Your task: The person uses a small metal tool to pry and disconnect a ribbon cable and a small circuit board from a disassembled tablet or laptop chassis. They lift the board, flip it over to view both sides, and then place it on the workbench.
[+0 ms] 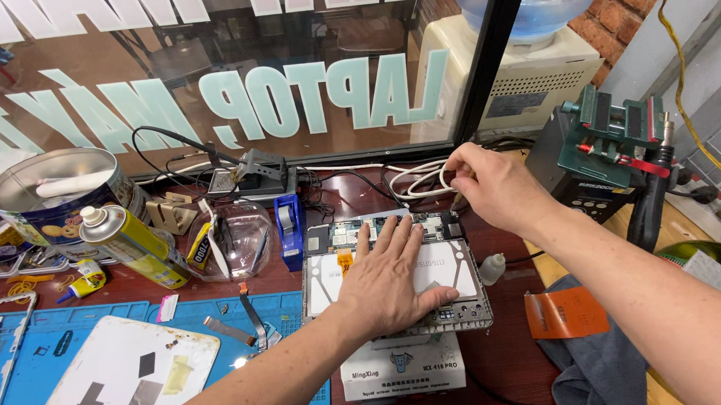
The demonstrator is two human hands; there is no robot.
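Note:
An opened tablet (460, 303) lies face down on a white box (402, 369), its circuit board (425, 224) showing along the far edge. My left hand (383, 277) lies flat on the white battery area, fingers spread, pressing it down. My right hand (488, 182) hovers over the tablet's far right corner with its fingers pinched together; a thin tool tip seems to poke down from them toward the board, but I cannot tell what it is. White cables (415, 177) lie just behind that hand.
A blue work mat (77, 324) at left carries a white back cover (127, 378) and flex strips. Behind it are a yellow spray can (134, 246), a round tin (48, 189), a clear dome (234, 239), a blue tape dispenser (289, 229). A green vise (614, 138) and grey cloth (598, 362) are at right.

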